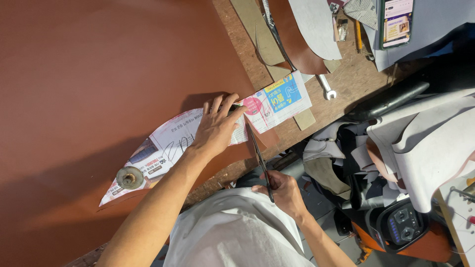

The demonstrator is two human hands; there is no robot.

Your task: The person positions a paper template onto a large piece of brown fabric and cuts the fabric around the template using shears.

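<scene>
The leather [99,64] is plain reddish brown. The paper pattern [173,141] is white with pink and blue print. The scissors [260,158] look dark. The tabletop [346,84] is worn brown wood.

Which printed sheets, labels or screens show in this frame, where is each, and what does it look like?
Printed paper pattern: curved white sheet on the brown leather, under the left hand, with pink and blue panels.
Phone: top right on grey material, upright rectangle, lit screen with pale, orange and purple patches.
Machine control panel: bottom right, dark housing, round buttons, blue lights.
</scene>
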